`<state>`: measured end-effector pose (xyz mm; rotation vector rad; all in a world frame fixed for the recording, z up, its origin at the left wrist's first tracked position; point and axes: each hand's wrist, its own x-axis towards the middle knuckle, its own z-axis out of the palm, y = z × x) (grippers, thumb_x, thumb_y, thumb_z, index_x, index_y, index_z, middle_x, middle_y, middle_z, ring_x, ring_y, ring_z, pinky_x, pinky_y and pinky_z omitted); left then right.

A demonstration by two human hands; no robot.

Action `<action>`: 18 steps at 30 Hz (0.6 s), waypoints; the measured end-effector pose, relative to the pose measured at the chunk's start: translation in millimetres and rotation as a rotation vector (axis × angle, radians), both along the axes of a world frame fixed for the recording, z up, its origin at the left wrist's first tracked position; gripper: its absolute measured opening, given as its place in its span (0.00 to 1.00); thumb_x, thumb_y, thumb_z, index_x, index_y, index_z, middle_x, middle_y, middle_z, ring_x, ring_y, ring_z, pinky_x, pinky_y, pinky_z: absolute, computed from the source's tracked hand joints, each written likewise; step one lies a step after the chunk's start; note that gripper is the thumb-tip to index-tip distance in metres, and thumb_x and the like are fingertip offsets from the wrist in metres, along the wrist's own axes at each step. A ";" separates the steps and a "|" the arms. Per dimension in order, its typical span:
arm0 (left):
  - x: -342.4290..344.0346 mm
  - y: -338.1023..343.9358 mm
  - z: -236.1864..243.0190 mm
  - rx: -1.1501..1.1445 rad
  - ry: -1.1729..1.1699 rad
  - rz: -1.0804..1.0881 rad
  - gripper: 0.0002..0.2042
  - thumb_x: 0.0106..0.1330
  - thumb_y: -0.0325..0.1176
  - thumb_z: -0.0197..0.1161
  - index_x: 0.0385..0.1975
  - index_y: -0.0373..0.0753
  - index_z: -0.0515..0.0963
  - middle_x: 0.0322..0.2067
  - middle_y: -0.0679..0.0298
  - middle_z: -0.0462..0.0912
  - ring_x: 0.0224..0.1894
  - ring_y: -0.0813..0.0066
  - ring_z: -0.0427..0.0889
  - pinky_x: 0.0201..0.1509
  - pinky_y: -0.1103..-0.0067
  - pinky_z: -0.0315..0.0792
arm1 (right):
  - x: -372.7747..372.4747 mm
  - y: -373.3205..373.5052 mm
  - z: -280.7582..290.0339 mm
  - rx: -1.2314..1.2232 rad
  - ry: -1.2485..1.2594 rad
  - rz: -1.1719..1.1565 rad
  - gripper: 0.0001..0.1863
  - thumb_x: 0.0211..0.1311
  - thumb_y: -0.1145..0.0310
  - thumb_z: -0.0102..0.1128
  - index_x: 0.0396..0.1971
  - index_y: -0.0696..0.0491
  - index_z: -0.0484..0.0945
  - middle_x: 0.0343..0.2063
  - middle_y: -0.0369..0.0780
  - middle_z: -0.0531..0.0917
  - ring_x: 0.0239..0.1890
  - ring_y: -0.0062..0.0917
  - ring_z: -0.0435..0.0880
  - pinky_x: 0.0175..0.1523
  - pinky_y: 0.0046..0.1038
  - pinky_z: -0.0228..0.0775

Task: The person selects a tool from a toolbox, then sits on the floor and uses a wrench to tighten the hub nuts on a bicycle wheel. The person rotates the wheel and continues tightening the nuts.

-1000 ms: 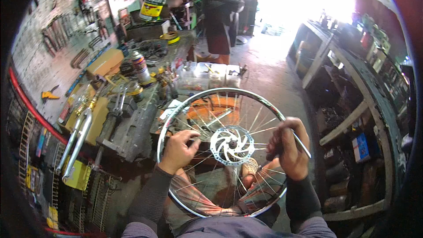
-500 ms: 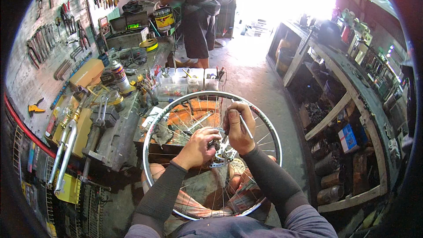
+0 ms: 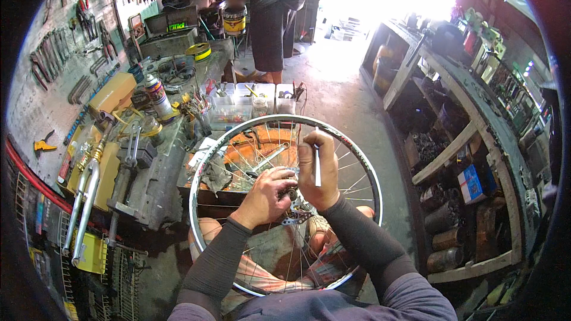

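Note:
A spoked bicycle wheel [image 3: 195,202] lies across my lap, its hub near the middle of the view. My left hand [image 3: 269,197] is closed at the hub, its fingers curled round the dark axle end [image 3: 291,192]. Just below, a silver brake disc [image 3: 295,216] shows on the hub. My right hand [image 3: 319,169] is wrapped round a slim silver metal tool [image 3: 317,167], which stands almost upright in the view. The tool's working end is hidden behind my hands, so I cannot tell whether it touches the hub.
Beyond the rim sits an orange tray [image 3: 267,150] with a wrench [image 3: 270,159]. Clear plastic bins [image 3: 232,113] stand behind it. A cluttered bench [image 3: 169,172] is at left, a wooden shelf bench [image 3: 476,128] at right. Another person [image 3: 270,30] stands at the back by a bucket [image 3: 234,22].
The silver tool has swung from a slant to nearly upright as my right hand turned and shifted slightly. My left hand stays at the hub. The bucket by the other person sits further right in view.

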<state>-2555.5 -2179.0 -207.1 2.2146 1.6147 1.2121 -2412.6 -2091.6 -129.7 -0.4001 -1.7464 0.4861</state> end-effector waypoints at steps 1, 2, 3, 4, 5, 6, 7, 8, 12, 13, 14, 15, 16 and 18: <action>0.5 0.8 -0.3 -0.005 0.003 -0.006 0.21 0.56 0.28 0.66 0.52 0.36 0.85 0.60 0.50 0.84 0.66 0.50 0.78 0.75 0.59 0.68 | 1.8 -5.3 -2.6 -0.068 -0.077 -0.022 0.12 0.75 0.73 0.63 0.52 0.55 0.70 0.38 0.49 0.80 0.37 0.47 0.82 0.43 0.42 0.75; 1.4 1.3 -0.4 -0.001 -0.036 0.010 0.21 0.57 0.28 0.66 0.53 0.36 0.84 0.60 0.50 0.84 0.66 0.49 0.79 0.75 0.58 0.68 | 2.4 -8.5 -3.4 -0.059 -0.089 -0.037 0.13 0.75 0.73 0.63 0.52 0.55 0.70 0.37 0.49 0.79 0.36 0.46 0.82 0.43 0.41 0.75; 3.0 2.1 -0.7 0.002 -0.074 0.025 0.22 0.57 0.28 0.67 0.54 0.36 0.83 0.59 0.49 0.84 0.66 0.49 0.79 0.75 0.58 0.68 | 3.1 -11.1 -3.8 -0.050 -0.102 -0.054 0.14 0.75 0.72 0.64 0.52 0.54 0.70 0.36 0.48 0.79 0.35 0.45 0.82 0.42 0.41 0.75; 4.2 2.7 -1.0 0.006 -0.113 0.040 0.23 0.57 0.28 0.68 0.55 0.36 0.83 0.59 0.49 0.84 0.65 0.48 0.79 0.75 0.58 0.68 | 3.5 -13.4 -2.6 -0.042 -0.115 -0.070 0.14 0.75 0.72 0.64 0.53 0.54 0.69 0.35 0.47 0.79 0.34 0.44 0.82 0.41 0.40 0.75; 4.2 1.8 1.0 -0.050 -0.158 0.040 0.23 0.57 0.28 0.68 0.56 0.35 0.82 0.59 0.48 0.84 0.65 0.47 0.79 0.74 0.58 0.69 | 3.6 -19.0 3.1 -0.259 -0.060 0.039 0.15 0.73 0.67 0.69 0.47 0.54 0.71 0.30 0.44 0.77 0.29 0.36 0.79 0.37 0.37 0.73; 5.4 -0.8 10.4 -0.107 -0.203 0.038 0.24 0.58 0.28 0.69 0.57 0.35 0.82 0.59 0.47 0.83 0.65 0.47 0.79 0.73 0.58 0.69 | 6.3 -15.6 4.5 -0.271 -0.091 0.107 0.15 0.73 0.66 0.70 0.45 0.54 0.71 0.30 0.41 0.76 0.30 0.31 0.76 0.38 0.34 0.72; 6.5 -3.1 20.6 -0.166 -0.247 0.036 0.24 0.58 0.28 0.70 0.57 0.35 0.81 0.59 0.47 0.83 0.65 0.46 0.79 0.72 0.58 0.70 | 9.3 -7.8 7.8 -0.283 -0.122 0.176 0.15 0.73 0.66 0.71 0.43 0.54 0.71 0.29 0.39 0.76 0.31 0.26 0.74 0.38 0.31 0.71; 11.3 -1.3 32.9 -0.176 -0.220 0.030 0.19 0.64 0.31 0.69 0.54 0.34 0.81 0.53 0.45 0.86 0.58 0.44 0.84 0.64 0.59 0.76 | 13.0 -1.3 11.2 -0.294 -0.150 0.234 0.16 0.73 0.65 0.72 0.41 0.55 0.71 0.29 0.36 0.75 0.32 0.21 0.72 0.38 0.28 0.70; 20.1 8.3 22.7 -0.347 -0.285 0.059 0.12 0.74 0.35 0.65 0.49 0.33 0.82 0.42 0.45 0.87 0.47 0.40 0.87 0.51 0.58 0.80 | -4.5 12.1 0.4 -0.373 -0.018 0.328 0.21 0.78 0.54 0.67 0.32 0.54 0.71 0.23 0.31 0.75 0.26 0.13 0.71 0.31 0.21 0.65; 17.7 9.7 12.9 -0.306 -0.252 0.092 0.12 0.75 0.36 0.64 0.48 0.34 0.82 0.40 0.45 0.87 0.45 0.40 0.87 0.50 0.58 0.81 | -6.5 12.4 0.3 -0.391 -0.018 0.350 0.21 0.77 0.54 0.67 0.32 0.54 0.72 0.23 0.33 0.74 0.26 0.17 0.71 0.32 0.25 0.66; 19.6 10.6 14.8 -0.331 -0.240 0.094 0.12 0.75 0.36 0.64 0.48 0.34 0.82 0.41 0.45 0.87 0.46 0.40 0.87 0.50 0.58 0.80 | -4.3 11.8 3.5 -0.413 -0.022 0.359 0.21 0.76 0.54 0.68 0.32 0.55 0.73 0.23 0.36 0.73 0.26 0.21 0.70 0.33 0.29 0.67; 21.2 10.6 17.8 -0.355 -0.228 0.096 0.12 0.75 0.36 0.64 0.48 0.34 0.83 0.42 0.44 0.87 0.47 0.40 0.87 0.51 0.58 0.80 | -2.4 12.7 4.9 -0.435 -0.025 0.370 0.21 0.75 0.54 0.69 0.31 0.55 0.74 0.22 0.39 0.73 0.26 0.26 0.70 0.34 0.32 0.68; 22.4 11.2 19.1 -0.379 -0.216 0.100 0.12 0.75 0.37 0.64 0.49 0.35 0.83 0.43 0.44 0.87 0.48 0.40 0.87 0.51 0.58 0.80 | -0.5 17.2 2.2 -0.459 -0.046 0.429 0.21 0.75 0.54 0.69 0.31 0.55 0.75 0.23 0.39 0.73 0.26 0.25 0.70 0.35 0.32 0.68; 23.0 12.4 10.2 -0.346 -0.238 0.112 0.12 0.76 0.37 0.64 0.49 0.36 0.84 0.43 0.44 0.87 0.49 0.41 0.87 0.51 0.58 0.80 | 3.3 25.9 0.9 -0.482 -0.080 0.536 0.21 0.75 0.54 0.69 0.30 0.55 0.74 0.23 0.38 0.73 0.27 0.24 0.70 0.35 0.32 0.68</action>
